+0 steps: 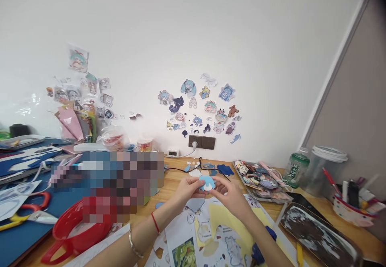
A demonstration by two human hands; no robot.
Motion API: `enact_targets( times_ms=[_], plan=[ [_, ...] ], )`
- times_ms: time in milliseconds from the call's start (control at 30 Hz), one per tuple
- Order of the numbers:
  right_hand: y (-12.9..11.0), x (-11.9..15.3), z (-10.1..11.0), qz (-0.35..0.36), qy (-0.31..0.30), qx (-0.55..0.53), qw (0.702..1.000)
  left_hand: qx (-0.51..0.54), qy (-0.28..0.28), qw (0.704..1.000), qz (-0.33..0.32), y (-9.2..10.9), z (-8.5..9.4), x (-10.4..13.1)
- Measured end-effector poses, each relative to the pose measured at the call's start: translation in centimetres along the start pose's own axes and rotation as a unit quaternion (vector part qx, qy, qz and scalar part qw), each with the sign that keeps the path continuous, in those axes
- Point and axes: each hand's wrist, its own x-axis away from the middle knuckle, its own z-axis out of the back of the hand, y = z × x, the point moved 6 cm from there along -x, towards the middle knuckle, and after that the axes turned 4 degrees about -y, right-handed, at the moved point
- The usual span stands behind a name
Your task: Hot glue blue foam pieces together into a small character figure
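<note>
A small light-blue and white paper cutout (pixel 207 182) is held up above the desk between both hands. My left hand (pixel 189 189) pinches its left side with thumb and fingers. On its right edge are the closed fingers of my right hand (pixel 228 192). Below the hands lie printed paper sheets (pixel 177 231) with drawn figures, and a yellow sheet (pixel 221 216). Loose blue and white paper pieces (pixel 196 172) lie just beyond the hands, beside a dark blue piece (pixel 225 169).
A red cup (pixel 70 224) and scissors (pixel 40 217) are at left. To the right stand a tray of cutouts (pixel 256 180), a brown stained tray (pixel 319 231), a pen holder (pixel 352 210) and a green bottle (pixel 298 166). A black cord (pixel 177 169) crosses the desk behind.
</note>
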Motion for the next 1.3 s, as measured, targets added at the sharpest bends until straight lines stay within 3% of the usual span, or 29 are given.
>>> enact_targets(
  times_ms=[233,500,1300],
  plan=[
    [1.0,4.2,-2.0,-0.006,0.002,0.046,0.999,0.028,-0.047,0.998,0.033,-3.9,-0.5,2.7],
    [1.9,6.4,-3.6,-0.004,-0.004,0.113,0.994,0.104,-0.051,0.991,0.068,-7.5,-0.3,3.4],
    [1.5,7.1,-4.5,-0.014,0.02,0.088,0.996,0.17,-0.033,0.981,0.091,-8.2,0.0,3.4]
  ],
)
